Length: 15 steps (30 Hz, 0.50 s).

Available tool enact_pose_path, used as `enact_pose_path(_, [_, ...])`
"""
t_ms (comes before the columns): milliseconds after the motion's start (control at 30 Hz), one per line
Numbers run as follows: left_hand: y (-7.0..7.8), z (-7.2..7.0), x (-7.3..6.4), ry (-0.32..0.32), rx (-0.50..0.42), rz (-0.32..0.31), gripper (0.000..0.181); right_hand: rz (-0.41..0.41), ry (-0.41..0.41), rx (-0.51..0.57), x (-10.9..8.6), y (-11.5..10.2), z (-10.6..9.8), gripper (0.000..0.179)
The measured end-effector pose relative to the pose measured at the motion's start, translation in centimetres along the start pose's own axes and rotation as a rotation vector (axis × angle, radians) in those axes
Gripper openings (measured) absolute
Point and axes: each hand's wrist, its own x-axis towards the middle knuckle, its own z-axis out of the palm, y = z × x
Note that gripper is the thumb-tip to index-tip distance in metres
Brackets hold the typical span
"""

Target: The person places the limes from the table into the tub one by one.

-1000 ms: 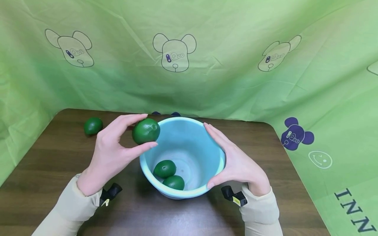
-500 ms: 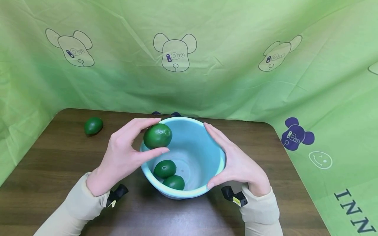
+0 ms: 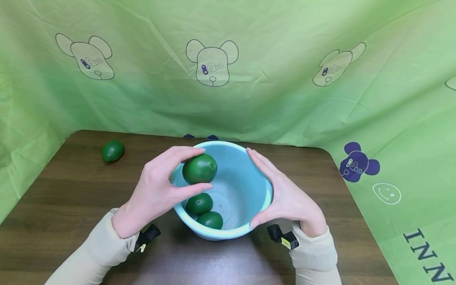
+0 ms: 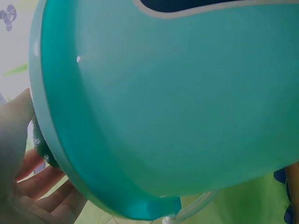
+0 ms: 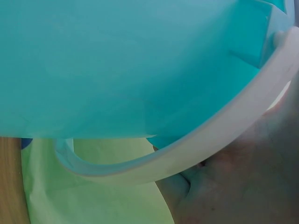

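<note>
A light blue bucket (image 3: 246, 174) stands on the table with two green avocados (image 3: 199, 204) at its near left inside. Over its left rim, my left hand (image 3: 158, 190) holds another avocado (image 3: 200, 169) between thumb and fingers. The left wrist view shows the bucket's outer wall (image 4: 177, 102) and a strip of the held avocado (image 4: 41, 144) behind the rim. With fingers and thumb spread along the right rim, my right hand (image 3: 290, 194) grips the bucket. In the right wrist view the pale bucket handle (image 5: 201, 144) hides part of that hand (image 5: 243, 182).
One more avocado (image 3: 113, 151) lies at the back left of the brown wooden table (image 3: 64, 213). A green printed cloth (image 3: 270, 103) hangs behind the table and along its sides. Each wrist carries a small black camera (image 3: 283, 236).
My left hand has moved right and slightly toward me, carrying the avocado from beside the bucket to over its opening. My right hand and the bucket stay where they were.
</note>
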Motion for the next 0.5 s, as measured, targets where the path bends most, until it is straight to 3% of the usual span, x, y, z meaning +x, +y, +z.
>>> enact_pose_path(500, [0.01, 0.98, 0.18, -0.044, -0.022, 0.035, 0.059, 0.007, 0.001, 0.000, -0.06, 0.03, 0.06, 0.147])
